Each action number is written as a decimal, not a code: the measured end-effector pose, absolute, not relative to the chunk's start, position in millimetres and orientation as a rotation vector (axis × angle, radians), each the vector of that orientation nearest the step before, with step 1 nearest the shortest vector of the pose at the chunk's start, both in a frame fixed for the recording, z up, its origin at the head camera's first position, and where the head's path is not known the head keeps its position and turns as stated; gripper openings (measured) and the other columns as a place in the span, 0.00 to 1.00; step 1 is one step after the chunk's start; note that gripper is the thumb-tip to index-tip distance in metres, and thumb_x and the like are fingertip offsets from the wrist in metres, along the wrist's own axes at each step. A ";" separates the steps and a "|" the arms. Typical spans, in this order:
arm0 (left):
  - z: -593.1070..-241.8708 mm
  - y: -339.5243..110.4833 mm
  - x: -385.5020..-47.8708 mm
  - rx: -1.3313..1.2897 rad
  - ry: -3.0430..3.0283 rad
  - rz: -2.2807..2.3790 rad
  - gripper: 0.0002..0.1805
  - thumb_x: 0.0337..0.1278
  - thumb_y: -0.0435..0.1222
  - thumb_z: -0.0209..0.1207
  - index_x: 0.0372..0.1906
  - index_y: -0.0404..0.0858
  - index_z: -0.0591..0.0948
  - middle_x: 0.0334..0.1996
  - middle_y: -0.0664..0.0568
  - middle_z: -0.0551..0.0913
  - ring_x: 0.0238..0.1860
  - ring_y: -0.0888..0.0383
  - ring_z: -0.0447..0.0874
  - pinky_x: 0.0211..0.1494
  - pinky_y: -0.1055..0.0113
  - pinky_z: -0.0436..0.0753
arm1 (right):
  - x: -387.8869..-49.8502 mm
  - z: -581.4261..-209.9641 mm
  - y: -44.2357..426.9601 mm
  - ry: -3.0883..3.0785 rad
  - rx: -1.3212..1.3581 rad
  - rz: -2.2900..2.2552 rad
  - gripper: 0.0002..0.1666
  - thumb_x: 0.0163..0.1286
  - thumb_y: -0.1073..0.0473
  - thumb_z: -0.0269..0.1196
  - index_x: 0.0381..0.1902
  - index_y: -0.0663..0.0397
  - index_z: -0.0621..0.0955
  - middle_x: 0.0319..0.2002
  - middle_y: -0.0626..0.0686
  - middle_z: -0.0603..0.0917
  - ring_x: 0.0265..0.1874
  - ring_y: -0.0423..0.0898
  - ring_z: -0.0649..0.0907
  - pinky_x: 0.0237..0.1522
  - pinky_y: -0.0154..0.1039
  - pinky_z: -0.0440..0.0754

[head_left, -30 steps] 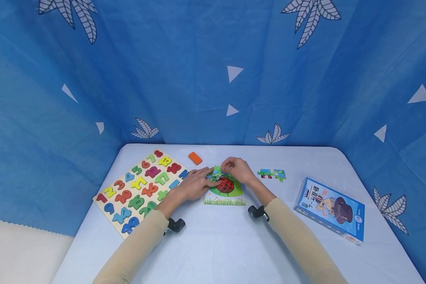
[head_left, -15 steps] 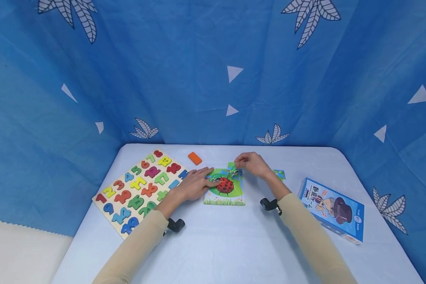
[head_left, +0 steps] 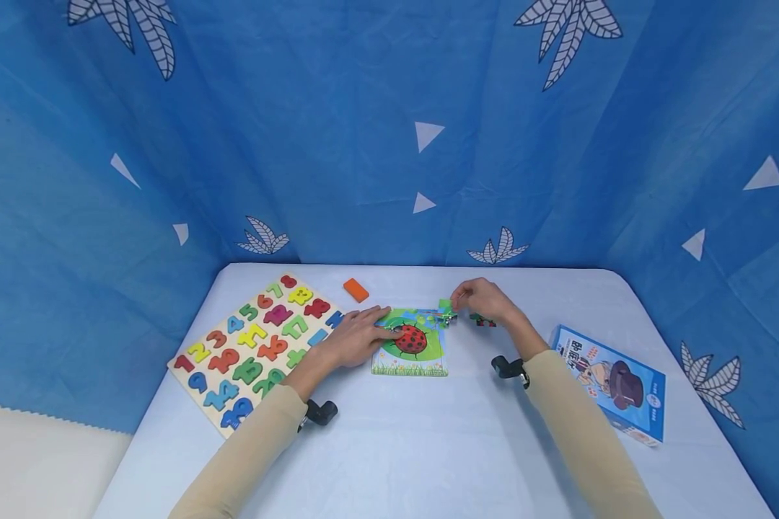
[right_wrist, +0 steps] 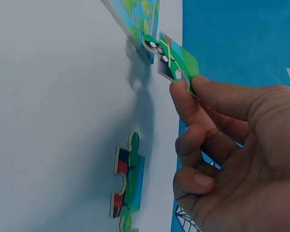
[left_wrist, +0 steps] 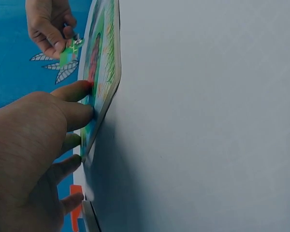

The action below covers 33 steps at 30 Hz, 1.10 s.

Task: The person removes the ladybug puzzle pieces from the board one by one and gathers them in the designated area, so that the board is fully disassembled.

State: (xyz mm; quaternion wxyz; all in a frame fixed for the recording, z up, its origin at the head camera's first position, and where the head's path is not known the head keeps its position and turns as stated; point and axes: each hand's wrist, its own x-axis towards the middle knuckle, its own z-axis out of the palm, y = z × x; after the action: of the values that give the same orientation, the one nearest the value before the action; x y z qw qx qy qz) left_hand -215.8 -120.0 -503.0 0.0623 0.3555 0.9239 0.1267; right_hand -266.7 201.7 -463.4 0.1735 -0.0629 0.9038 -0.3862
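Observation:
A square ladybug jigsaw puzzle [head_left: 410, 362] lies on the table in front of me. On its left side rests my left hand [head_left: 355, 337], fingers spread, thumb reaching toward the ladybug; the left wrist view shows several fingertips touching the board. Just off the puzzle's upper right corner, my right hand [head_left: 485, 299] pinches a green jigsaw piece [right_wrist: 176, 60] between thumb and index finger, held above the table. A loose red-and-green jigsaw piece [right_wrist: 130, 181] lies on the table below that hand, partly covered by it in the head view.
A wooden number board [head_left: 197, 373] with coloured numerals lies at the left, partly under my left forearm. An orange block [head_left: 355, 290] sits behind the puzzle. At the right is a blue game box [head_left: 613, 382]. Blue curtains [head_left: 389, 144] hang around the table [head_left: 402, 454].
My right hand has moved right, carrying the green jigsaw piece from over the puzzle to beyond its right edge. The left hand has stayed in place.

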 end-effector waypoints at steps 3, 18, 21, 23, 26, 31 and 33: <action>-503.3 -119.5 -215.8 1.073 2.796 0.373 0.21 0.76 0.42 0.53 0.68 0.64 0.76 0.79 0.48 0.58 0.79 0.46 0.52 0.74 0.40 0.59 | -267.4 -465.8 206.3 2.580 -0.163 -1.062 0.09 0.67 0.60 0.63 0.43 0.55 0.86 0.39 0.53 0.87 0.44 0.54 0.81 0.49 0.48 0.76; -502.1 -119.7 -214.8 1.074 2.795 0.384 0.21 0.75 0.41 0.54 0.67 0.62 0.78 0.78 0.47 0.59 0.79 0.46 0.53 0.74 0.40 0.60 | -272.5 -475.9 217.0 2.625 -0.093 -0.969 0.08 0.69 0.59 0.65 0.42 0.55 0.87 0.42 0.54 0.85 0.41 0.51 0.77 0.44 0.45 0.75; -502.1 -119.4 -214.7 1.067 2.798 0.376 0.21 0.75 0.42 0.54 0.66 0.63 0.78 0.78 0.47 0.59 0.79 0.46 0.53 0.74 0.40 0.60 | -274.1 -476.1 217.9 2.630 -0.112 -0.954 0.08 0.69 0.59 0.65 0.42 0.55 0.87 0.41 0.54 0.85 0.40 0.50 0.78 0.42 0.44 0.75; -502.4 -119.4 -215.0 1.062 2.798 0.370 0.21 0.75 0.42 0.54 0.67 0.63 0.78 0.78 0.48 0.59 0.79 0.47 0.52 0.74 0.40 0.60 | -274.9 -475.9 218.1 2.633 -0.119 -0.947 0.08 0.69 0.59 0.66 0.42 0.55 0.88 0.41 0.54 0.85 0.40 0.50 0.78 0.42 0.44 0.75; -502.7 -119.4 -215.5 1.055 2.793 0.364 0.21 0.75 0.43 0.54 0.67 0.64 0.77 0.79 0.48 0.58 0.79 0.47 0.52 0.74 0.41 0.60 | -275.1 -475.8 218.0 2.642 -0.127 -0.932 0.07 0.69 0.60 0.66 0.42 0.55 0.88 0.41 0.53 0.86 0.40 0.50 0.79 0.43 0.44 0.76; -502.7 -119.3 -216.4 1.052 2.790 0.362 0.21 0.76 0.43 0.53 0.67 0.64 0.77 0.79 0.49 0.58 0.79 0.48 0.51 0.75 0.41 0.59 | -274.0 -475.7 217.3 2.658 -0.130 -0.905 0.08 0.70 0.60 0.66 0.43 0.56 0.88 0.42 0.54 0.86 0.41 0.50 0.79 0.44 0.45 0.76; -502.3 -119.2 -216.6 1.056 2.791 0.366 0.21 0.76 0.43 0.53 0.67 0.64 0.77 0.79 0.48 0.58 0.79 0.47 0.51 0.75 0.40 0.59 | -274.4 -476.0 217.0 2.661 -0.127 -0.900 0.08 0.70 0.60 0.66 0.43 0.57 0.88 0.42 0.54 0.86 0.41 0.51 0.79 0.45 0.45 0.76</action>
State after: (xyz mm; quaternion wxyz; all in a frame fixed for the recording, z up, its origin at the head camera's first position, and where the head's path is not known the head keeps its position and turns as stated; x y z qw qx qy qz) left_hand -216.6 -119.2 -502.3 0.0673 0.3504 0.9263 0.1215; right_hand -274.4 217.0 -476.0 0.1640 -0.0445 0.9335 -0.3157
